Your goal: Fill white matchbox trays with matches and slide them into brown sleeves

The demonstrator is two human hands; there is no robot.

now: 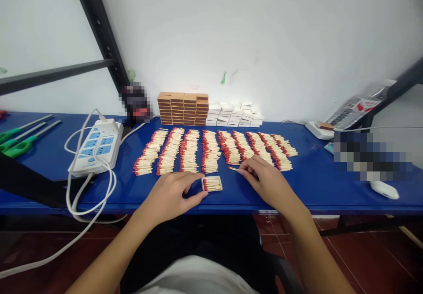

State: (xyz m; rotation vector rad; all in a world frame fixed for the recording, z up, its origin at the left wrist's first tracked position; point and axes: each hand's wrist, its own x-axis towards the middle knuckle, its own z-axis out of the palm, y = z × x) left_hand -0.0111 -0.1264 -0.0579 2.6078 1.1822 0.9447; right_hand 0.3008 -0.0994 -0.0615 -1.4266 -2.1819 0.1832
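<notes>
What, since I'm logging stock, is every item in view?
Red-headed wooden matches: about nine rows, cream, centre
Rectangular matchbox tray: one, white, front
Single match: one, cream, front
Stacked matchboxes: many, brown, rear
Piled trays: many, white, rear
Power strip: one, white, left
Cables: several, white, both sides
Long tools: several, green-handled, left
Plastic bottle: one, clear, right
Flat box: one, white, right
Block: one, brown, atop box
Rounded object: one, white, right
Pixelated patches: two, dark, both sides
Metal frame: one, black, both sides
Table: one, blue, beneath
Left hand: one, gripping tray
Right hand: one, pinching match
</notes>
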